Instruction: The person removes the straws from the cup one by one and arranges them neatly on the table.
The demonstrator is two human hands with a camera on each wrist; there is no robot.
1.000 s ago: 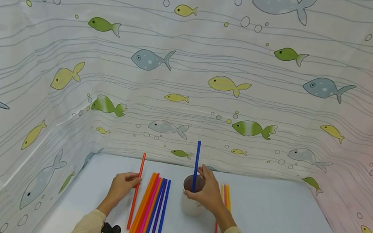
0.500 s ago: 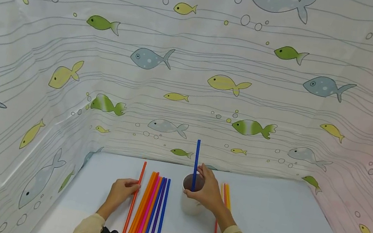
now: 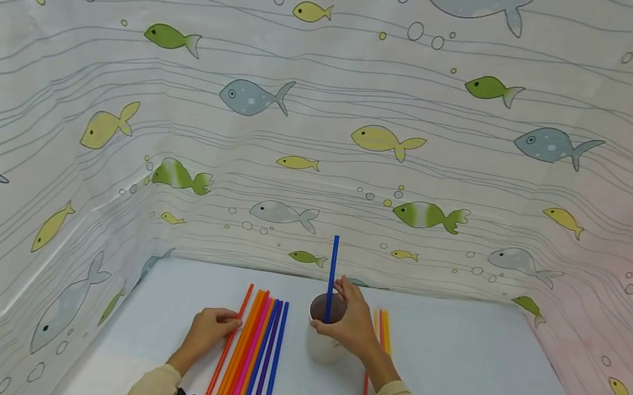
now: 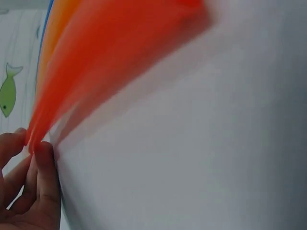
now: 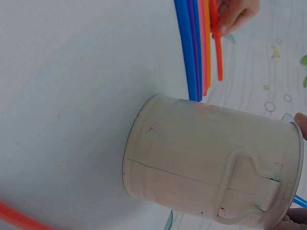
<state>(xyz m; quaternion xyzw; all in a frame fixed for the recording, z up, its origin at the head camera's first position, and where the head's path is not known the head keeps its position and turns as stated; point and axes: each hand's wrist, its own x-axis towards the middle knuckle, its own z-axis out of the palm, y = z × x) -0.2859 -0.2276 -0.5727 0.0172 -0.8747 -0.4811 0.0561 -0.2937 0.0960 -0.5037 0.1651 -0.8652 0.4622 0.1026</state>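
My left hand (image 3: 208,336) pinches a red-orange straw (image 3: 220,365) between thumb and fingertips, just left of a row of straws (image 3: 247,362) in orange, red, pink, blue and purple. In the left wrist view that straw (image 4: 91,67) looms blurred and close. A white metal mug (image 3: 324,348) stands upright right of the row. Across its rim, my right hand (image 3: 355,328) grips it with thumb and fingers. One blue straw (image 3: 332,267) stands inside, its lower end hidden. The right wrist view shows the mug's side handle (image 5: 228,184).
Right of the mug, partly behind my right forearm, lie a few yellow and red straws (image 3: 386,333). A fish-patterned curtain (image 3: 439,261) rises at the back and both sides of the white table (image 3: 450,376).
My left hand has brought the red-orange straw lower and slightly right, tilting it alongside the row. My right hand, the mug and the blue straw have stayed in place.
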